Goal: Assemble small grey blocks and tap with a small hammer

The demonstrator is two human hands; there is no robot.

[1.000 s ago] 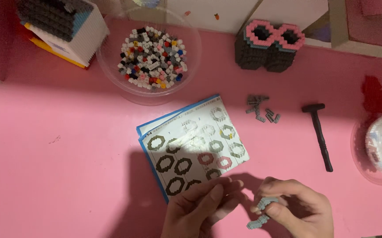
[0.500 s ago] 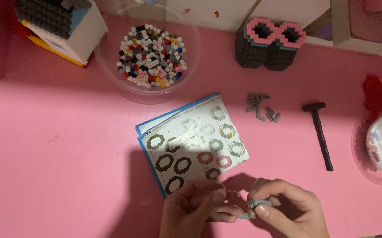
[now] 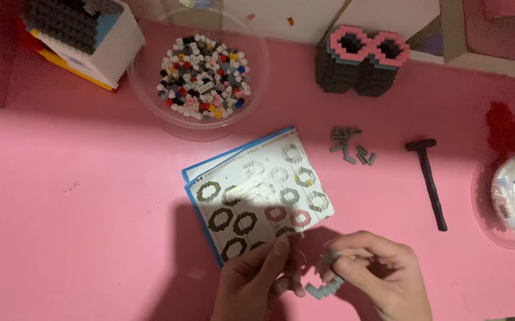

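Broadly, a pink table [image 3: 79, 238] filled the view, and on it lay a blue-edged instruction sheet [image 3: 257, 193] printed with ring-shaped diagrams, just above both hands. A clear bowl of mixed small bricks [image 3: 201, 74] sat near the far edge, a black-and-pink block model [image 3: 361, 62] to its right, and a small black hammer [image 3: 428, 181] well apart from a loose cluster of grey pieces [image 3: 349, 145]. The step in hand looked like pressing another brick onto a part. The left hand [image 3: 257, 282] had its fingers curled, thumb resting on the sheet's lower edge. The right hand [image 3: 376, 276] pinched a short curved chain of grey bricks [image 3: 326, 285] between its fingertips, held just above the table. Seating the next piece would call for steady alignment of tiny studs.
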